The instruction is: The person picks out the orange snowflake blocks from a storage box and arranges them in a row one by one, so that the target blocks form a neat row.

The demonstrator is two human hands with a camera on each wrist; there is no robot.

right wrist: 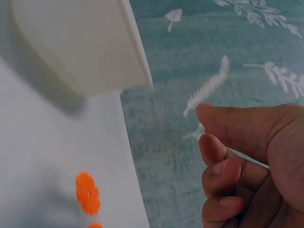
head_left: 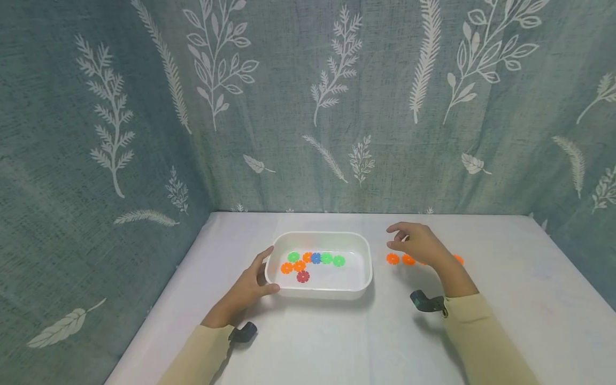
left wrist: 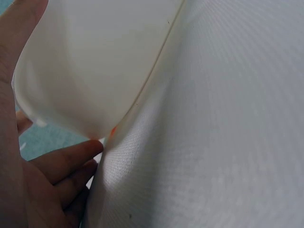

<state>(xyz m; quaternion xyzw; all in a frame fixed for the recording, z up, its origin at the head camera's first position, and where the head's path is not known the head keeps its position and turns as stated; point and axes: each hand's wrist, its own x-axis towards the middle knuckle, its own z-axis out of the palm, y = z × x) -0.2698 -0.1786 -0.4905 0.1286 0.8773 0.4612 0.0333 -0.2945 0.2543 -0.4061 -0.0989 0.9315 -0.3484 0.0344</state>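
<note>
In the head view a white plastic tray (head_left: 315,293) stands on the table. My left hand (head_left: 250,286) holds its left end, with the thumb at the front edge and the fingers reaching round the side. Lying in the tray are several notched flower-shaped discs: green (head_left: 339,261), orange (head_left: 286,268), one blue (head_left: 316,258) and one red (head_left: 303,276). My right hand (head_left: 417,243) hovers right of the tray, fingers loosely bent, with nothing visible between thumb and fingertips (right wrist: 212,148). Below it runs a row of orange discs (head_left: 392,259), partly hidden by the hand and forearm.
A white cloth covers the table (head_left: 308,342). Behind and along the sides hangs a green-grey curtain (head_left: 289,107) with white leaf prints. Each wrist wears a dark camera, such as the right wrist camera (head_left: 426,301).
</note>
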